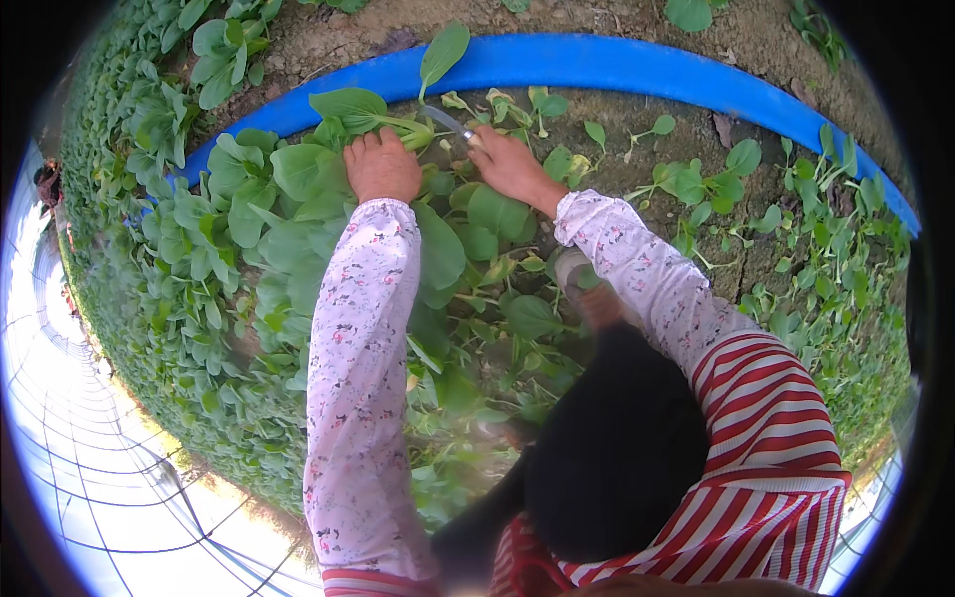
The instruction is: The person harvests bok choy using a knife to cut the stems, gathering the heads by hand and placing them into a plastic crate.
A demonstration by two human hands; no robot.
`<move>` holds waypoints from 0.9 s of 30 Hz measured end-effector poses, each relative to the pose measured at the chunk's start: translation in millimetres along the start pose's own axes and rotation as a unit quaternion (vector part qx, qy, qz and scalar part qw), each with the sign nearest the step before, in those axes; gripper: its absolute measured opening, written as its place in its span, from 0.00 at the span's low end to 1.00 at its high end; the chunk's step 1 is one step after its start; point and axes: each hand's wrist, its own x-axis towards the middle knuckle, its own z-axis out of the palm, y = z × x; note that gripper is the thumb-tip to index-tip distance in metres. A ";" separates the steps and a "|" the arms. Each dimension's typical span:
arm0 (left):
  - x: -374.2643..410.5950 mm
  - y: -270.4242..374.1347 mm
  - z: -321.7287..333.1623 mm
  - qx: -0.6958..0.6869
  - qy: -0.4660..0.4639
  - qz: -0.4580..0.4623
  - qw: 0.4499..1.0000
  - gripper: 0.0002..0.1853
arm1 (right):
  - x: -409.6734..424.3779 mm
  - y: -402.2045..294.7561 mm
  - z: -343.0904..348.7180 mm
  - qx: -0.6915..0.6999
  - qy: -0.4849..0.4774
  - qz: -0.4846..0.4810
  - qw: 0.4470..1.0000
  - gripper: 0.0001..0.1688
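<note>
My left hand is closed around a leafy green plant, probably bok choy, whose pale stalk base points right. In my right hand is a small knife with a curved metal blade and a light handle. The blade lies just right of the stalk base; whether it touches is unclear. Its tip meets the stem of a single upright leaf, which overlaps the blue hose. Large green leaves spread beneath and around my left hand, hiding its fingertips in part.
A flat blue hose arcs across the soil beyond my hands. Dense leafy plants grow at left, with sparser ones at right. Small yellowing leaves lie near the knife. My shoe stands among the plants below my right forearm.
</note>
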 end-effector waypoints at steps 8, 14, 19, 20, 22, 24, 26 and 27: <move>-3.2 -5.5 -5.1 0.016 -0.066 -0.046 0.997 0.15 | 0.1 0.5 13.1 -0.147 -0.036 0.001 0.988 0.17; -3.7 3.3 -3.3 0.007 -0.058 -0.066 0.996 0.11 | 9.2 18.4 10.4 -0.086 -0.112 0.040 0.989 0.20; -20.0 -6.3 -13.0 -0.039 0.006 -0.076 0.996 0.11 | -15.7 25.4 -9.8 0.011 -0.023 0.087 0.996 0.20; -24.4 -5.9 -13.9 -0.061 0.093 -0.061 0.992 0.12 | -16.4 23.7 -13.7 0.058 0.043 0.060 0.996 0.19; -26.5 0.0 -25.9 -0.158 0.178 -0.012 0.971 0.12 | -11.4 13.0 -22.9 0.283 0.060 0.049 0.956 0.20; -28.9 11.8 -48.6 -0.257 0.210 0.037 0.943 0.13 | -7.3 -6.0 -39.4 0.466 0.017 0.031 0.884 0.21; -34.4 27.8 -68.8 -0.282 0.210 0.085 0.932 0.13 | -3.1 -23.1 -46.4 0.557 -0.018 -0.005 0.831 0.21; -38.0 31.8 -73.2 -0.296 0.202 0.097 0.929 0.13 | -1.6 -28.6 -48.0 0.560 -0.026 -0.021 0.828 0.21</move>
